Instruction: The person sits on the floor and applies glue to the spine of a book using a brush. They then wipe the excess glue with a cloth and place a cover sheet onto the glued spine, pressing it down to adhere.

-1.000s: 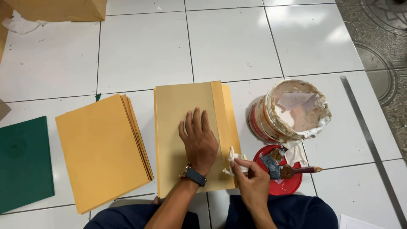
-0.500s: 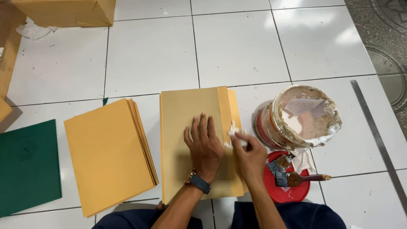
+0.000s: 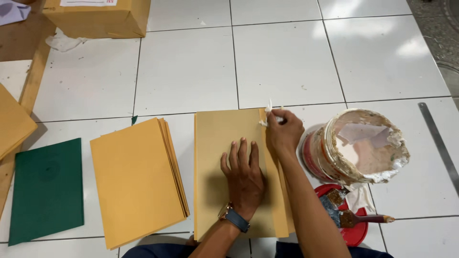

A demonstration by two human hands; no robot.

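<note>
My left hand point(image 3: 245, 177) lies spread flat on the brown envelope point(image 3: 229, 162). My right hand point(image 3: 283, 131) pinches a white wad point(image 3: 267, 114) at its far edge; the wad's make is unclear.

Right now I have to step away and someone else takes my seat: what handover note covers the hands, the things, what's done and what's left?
Left hand: flat on the envelope, pinning it.
Right hand: grip on a white wad at the flap's top end.
Right: glue tub, brush on red lid.
Left: envelope stack, green folder.
Done: wad has reached the flap's top.
Left: can't tell whether the flap is sealed.
</note>
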